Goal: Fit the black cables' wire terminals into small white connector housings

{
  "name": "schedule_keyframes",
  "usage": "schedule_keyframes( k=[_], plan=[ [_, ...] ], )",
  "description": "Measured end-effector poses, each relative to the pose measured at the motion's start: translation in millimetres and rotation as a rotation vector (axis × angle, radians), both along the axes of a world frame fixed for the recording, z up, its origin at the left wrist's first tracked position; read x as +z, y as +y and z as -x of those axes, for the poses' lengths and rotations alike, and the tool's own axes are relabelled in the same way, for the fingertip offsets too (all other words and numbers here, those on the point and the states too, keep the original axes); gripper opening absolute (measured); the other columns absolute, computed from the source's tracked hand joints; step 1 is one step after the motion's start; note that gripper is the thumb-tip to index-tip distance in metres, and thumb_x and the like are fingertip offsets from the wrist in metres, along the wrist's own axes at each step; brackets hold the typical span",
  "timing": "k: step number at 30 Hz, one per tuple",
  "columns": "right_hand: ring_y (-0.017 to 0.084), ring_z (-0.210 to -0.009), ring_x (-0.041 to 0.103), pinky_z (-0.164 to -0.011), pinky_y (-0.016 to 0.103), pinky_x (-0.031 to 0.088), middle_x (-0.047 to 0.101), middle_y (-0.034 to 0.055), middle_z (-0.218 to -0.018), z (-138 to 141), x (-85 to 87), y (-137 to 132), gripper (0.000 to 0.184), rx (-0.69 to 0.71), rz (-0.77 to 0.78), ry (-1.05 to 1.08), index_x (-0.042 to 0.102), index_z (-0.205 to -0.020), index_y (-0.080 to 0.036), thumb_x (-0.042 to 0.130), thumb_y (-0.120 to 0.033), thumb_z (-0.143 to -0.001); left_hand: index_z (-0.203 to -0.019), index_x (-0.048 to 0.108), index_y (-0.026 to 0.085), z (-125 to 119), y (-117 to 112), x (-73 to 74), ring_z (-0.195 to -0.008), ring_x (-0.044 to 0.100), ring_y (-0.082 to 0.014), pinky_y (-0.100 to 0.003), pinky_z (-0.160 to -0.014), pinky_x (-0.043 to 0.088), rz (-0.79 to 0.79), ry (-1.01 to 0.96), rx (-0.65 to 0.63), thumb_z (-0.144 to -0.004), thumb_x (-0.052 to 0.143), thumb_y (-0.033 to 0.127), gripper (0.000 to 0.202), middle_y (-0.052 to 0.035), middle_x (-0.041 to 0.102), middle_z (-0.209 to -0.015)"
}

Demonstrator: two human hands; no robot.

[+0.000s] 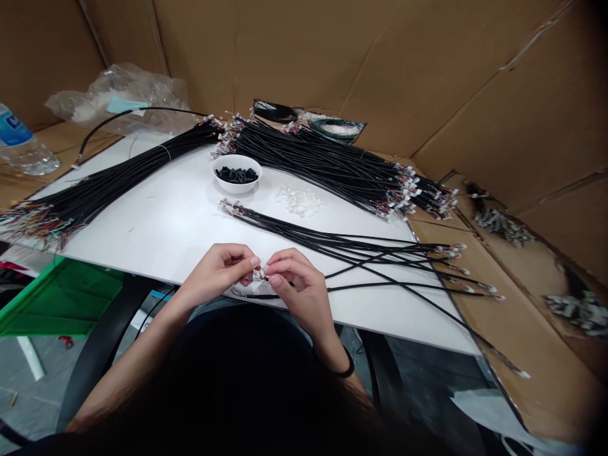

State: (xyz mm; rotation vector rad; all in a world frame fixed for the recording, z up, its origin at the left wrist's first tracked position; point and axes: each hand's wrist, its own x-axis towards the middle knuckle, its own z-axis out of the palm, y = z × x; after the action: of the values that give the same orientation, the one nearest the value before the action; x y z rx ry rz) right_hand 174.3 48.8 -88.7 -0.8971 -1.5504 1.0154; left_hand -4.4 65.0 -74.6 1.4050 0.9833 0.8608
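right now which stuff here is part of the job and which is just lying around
Part of the job:
left hand and right hand pinching thin coloured wire ends
loose black cables
white bowl of short black pieces
small white plastic pieces
bundled black cables

Probably just lying about:
plastic water bottle
crumpled plastic bag
green sheet

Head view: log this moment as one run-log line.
left hand: pinches colored wire ends | right hand: pinches same ends | near: loose black cables | rest: white bowl of short black tubes, white plastic pieces, white table
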Motion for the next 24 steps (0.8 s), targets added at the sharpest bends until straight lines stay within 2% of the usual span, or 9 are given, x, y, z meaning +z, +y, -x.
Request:
schedule_keyframes(
  k=[24],
  plan=[
    [0.017,-0.081,0.060,-0.069,0.029,0.053,0.061,0.0047,-0.087,0.9,1.2,-0.6,0.013,-0.005,-0.008,-0.037,0.068,-0.076,-0.021,0.066,-0.031,-0.084,-0.071,0.062,0.012,0.3,-1.0,-0.1,-0.057,0.050,-0.0092,-0.019,-0.055,0.038,0.007,0.007,-0.012,-0.087,0.061,0.040,0.032,0.0007,0.056,-0.060]
  ],
)
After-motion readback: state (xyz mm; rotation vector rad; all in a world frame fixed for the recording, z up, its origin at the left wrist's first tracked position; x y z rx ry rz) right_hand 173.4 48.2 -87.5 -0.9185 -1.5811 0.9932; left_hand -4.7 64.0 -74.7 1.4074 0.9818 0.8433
